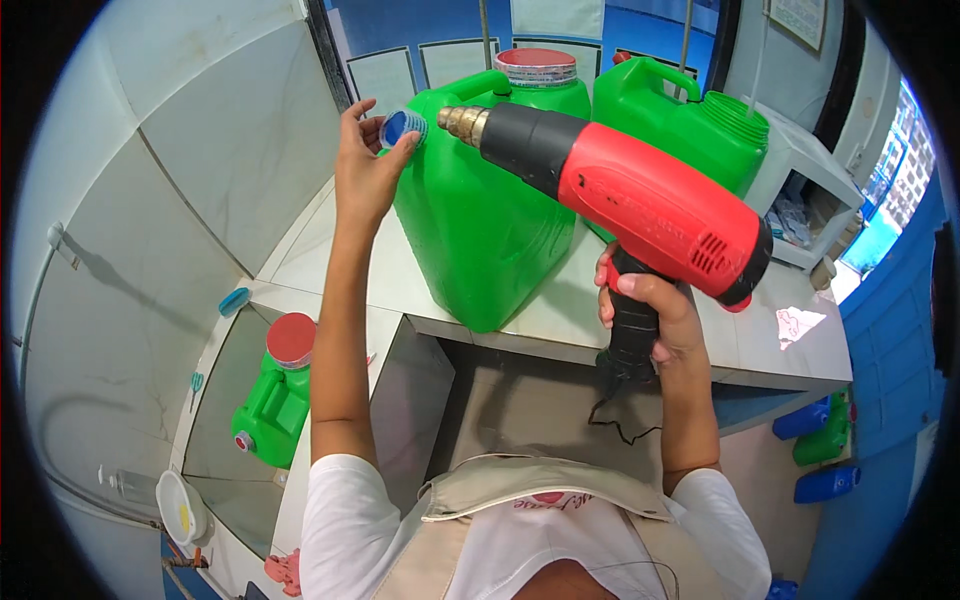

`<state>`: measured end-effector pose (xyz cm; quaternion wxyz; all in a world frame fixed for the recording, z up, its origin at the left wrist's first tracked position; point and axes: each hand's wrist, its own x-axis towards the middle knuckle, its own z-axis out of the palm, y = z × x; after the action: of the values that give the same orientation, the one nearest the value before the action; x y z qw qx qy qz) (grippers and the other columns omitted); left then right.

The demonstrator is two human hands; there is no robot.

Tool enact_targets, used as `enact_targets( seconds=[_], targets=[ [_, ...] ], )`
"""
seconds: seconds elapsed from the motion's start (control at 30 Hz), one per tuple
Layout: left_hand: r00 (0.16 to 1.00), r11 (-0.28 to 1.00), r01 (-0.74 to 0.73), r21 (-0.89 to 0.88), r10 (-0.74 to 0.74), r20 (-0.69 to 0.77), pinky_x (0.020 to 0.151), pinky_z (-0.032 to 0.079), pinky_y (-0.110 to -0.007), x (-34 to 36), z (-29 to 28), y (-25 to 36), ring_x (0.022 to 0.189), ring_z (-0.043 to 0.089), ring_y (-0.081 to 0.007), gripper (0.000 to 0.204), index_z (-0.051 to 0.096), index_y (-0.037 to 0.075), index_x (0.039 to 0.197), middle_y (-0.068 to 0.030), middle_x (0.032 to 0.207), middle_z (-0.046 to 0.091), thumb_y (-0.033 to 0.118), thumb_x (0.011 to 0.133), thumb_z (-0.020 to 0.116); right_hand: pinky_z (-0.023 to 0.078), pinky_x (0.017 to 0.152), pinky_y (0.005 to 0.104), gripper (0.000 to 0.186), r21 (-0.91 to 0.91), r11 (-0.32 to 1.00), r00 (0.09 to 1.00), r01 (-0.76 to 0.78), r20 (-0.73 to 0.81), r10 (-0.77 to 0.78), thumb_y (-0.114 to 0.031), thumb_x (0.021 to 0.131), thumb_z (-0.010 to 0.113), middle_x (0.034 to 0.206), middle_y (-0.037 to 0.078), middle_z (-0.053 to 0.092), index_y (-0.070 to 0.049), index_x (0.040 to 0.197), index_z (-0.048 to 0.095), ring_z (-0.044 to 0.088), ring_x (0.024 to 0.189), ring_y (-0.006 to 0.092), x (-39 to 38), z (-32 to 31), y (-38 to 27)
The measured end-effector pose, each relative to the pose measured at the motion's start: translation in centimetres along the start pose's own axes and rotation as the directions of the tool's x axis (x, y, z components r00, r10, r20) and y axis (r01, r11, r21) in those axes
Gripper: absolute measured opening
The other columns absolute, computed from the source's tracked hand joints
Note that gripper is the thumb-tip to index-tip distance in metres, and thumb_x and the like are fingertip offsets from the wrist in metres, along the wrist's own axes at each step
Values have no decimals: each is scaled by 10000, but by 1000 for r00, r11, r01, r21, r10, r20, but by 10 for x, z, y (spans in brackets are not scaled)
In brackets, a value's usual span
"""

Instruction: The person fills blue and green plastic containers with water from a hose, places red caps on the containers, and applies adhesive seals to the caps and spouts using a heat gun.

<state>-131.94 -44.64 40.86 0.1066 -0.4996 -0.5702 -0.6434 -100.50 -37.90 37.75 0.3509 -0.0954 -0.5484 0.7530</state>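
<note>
My right hand (668, 315) is closed round the black handle of a red and black heat gun (665, 200). Its brass-coloured nozzle points left, close to a small blue cap (400, 127) with a clear plastic band round it. That cap sits at the upper left corner of a large green jerrycan (490, 230) on the counter. My left hand (368, 165) holds the cap between thumb and fingers. A wide red lid (537, 66), also wrapped in a clear printed band, tops the same jerrycan.
Behind to the right stands another green jerrycan (670, 120) with an open threaded neck. A small green jerrycan (270, 410) with a red lid sits low at left, near a white basin (180, 508). A black cord (620, 430) hangs below the gun. Right of it is a white cabinet (810, 190).
</note>
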Motion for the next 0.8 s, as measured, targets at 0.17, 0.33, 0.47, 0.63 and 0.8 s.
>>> enact_targets(
  seconds=[0.17,0.33,0.47,0.63,0.8],
  targets=[
    [997,993,0,-122,-9,-80,800,469,-276,-6,9,-2,919,544,-176,730,272,-8,1294,-145,1043,496,95,730,724,469,462,276,306,-69,997,1000,-24,-19,22,-105,677,608,766,125,556,44,931,524,563,532,171,14,13,-11],
    [990,968,3,-251,-38,-136,807,463,-285,-13,15,-1,933,535,-180,774,216,-3,1322,-146,1095,454,68,728,707,477,482,264,298,-94,995,1000,-28,1,29,-108,695,623,780,117,570,37,940,539,568,544,153,22,16,-16],
    [975,929,35,-368,-113,-193,873,434,-277,-19,14,3,963,530,-195,747,187,20,1339,-151,1110,443,38,750,645,485,515,257,301,-103,993,998,-51,32,55,-127,705,651,799,97,589,24,950,560,578,571,130,20,16,-15],
    [954,860,112,-498,-234,-189,922,413,-315,-23,11,-1,1010,515,-252,721,152,63,1347,-167,1184,354,-44,708,468,478,470,268,341,-133,989,998,-64,8,66,-107,685,613,798,121,559,41,978,521,572,552,163,10,20,-7],
    [947,824,71,-562,-233,-220,806,447,-275,-24,7,-6,1010,530,-266,731,118,84,1351,-159,1202,325,-67,705,424,480,474,265,351,-124,990,998,-63,-13,62,-113,686,612,786,119,558,41,988,520,572,553,163,7,21,-4]
  ],
)
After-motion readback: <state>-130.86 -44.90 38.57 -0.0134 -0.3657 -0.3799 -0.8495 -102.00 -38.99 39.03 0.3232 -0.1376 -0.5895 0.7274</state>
